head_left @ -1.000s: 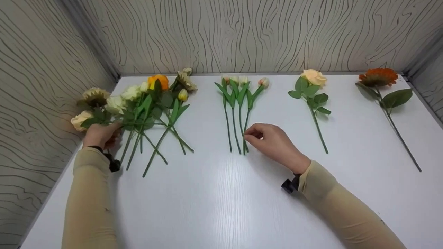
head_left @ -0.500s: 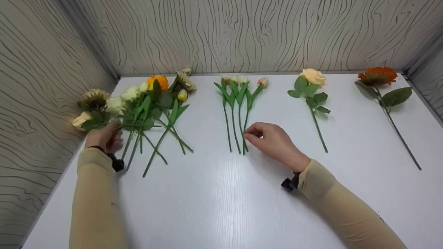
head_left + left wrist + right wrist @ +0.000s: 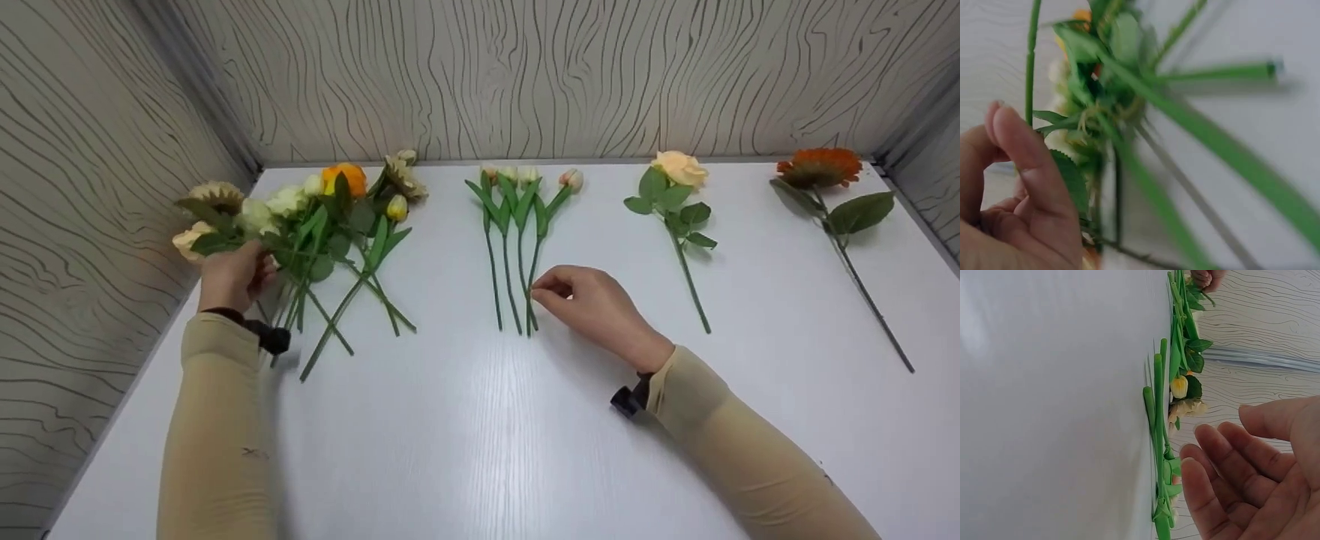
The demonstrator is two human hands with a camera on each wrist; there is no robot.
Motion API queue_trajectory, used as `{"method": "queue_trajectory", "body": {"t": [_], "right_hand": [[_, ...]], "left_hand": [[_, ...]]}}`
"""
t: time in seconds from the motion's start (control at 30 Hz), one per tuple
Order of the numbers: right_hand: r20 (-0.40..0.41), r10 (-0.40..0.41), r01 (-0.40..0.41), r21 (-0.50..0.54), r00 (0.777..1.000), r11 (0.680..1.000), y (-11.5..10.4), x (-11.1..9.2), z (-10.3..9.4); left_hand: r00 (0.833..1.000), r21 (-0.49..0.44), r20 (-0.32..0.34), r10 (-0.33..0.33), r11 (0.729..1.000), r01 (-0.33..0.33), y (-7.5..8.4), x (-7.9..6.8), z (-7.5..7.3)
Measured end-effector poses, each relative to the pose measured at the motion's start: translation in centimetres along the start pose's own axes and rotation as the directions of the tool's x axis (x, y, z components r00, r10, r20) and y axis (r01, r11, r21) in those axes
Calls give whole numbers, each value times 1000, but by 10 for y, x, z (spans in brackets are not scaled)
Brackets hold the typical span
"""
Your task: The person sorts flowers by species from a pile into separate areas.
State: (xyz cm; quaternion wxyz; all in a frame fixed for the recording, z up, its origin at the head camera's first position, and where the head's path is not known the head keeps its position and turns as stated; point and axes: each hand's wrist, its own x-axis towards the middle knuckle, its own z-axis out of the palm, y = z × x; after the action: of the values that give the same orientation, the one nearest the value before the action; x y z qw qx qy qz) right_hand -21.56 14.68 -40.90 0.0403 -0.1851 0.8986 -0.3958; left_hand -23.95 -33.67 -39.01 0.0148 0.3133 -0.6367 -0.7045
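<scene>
My left hand point(image 3: 234, 277) pinches a green stem at the left edge of a mixed pile of flowers. That stem seems to belong to the peach rose point(image 3: 191, 241) beside the hand; in the left wrist view the rose stem point(image 3: 1030, 84) rises from between thumb and fingers. White roses point(image 3: 285, 201), an orange flower point(image 3: 345, 180) and a yellow tulip point(image 3: 397, 208) lie in the pile, stems crossing. My right hand point(image 3: 592, 311) hovers by the lower stems of a row of tulips point(image 3: 523, 210), loosely curved and holding nothing, as the right wrist view also shows.
A single peach rose point(image 3: 679, 171) lies right of the tulips. Farther right is a rust-orange flower point(image 3: 819, 169) with a long stem. The white table point(image 3: 450, 442) meets patterned panels point(image 3: 480, 75) at the back and left side.
My left hand has lifted and moved slightly right and away from me, carrying the peach rose with it. Some pile stems shifted a little. The right hand has stayed in place.
</scene>
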Motion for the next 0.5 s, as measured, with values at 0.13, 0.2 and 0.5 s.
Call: {"method": "queue_trajectory", "body": {"t": [0.13,0.2,0.5], "right_hand": [[-6,-5,5,-6,1000,1000,0,1,-2],[-8,-6,6,-8,1000,1000,0,1,-2],[-3,-5,6,23,1000,1000,-1,0,-2]], "left_hand": [[986,53,21,163,985,-164,6,-10,19],[975,110,39,217,969,-220,7,-14,28],[942,270,223,251,913,-307,12,-33,72]]}}
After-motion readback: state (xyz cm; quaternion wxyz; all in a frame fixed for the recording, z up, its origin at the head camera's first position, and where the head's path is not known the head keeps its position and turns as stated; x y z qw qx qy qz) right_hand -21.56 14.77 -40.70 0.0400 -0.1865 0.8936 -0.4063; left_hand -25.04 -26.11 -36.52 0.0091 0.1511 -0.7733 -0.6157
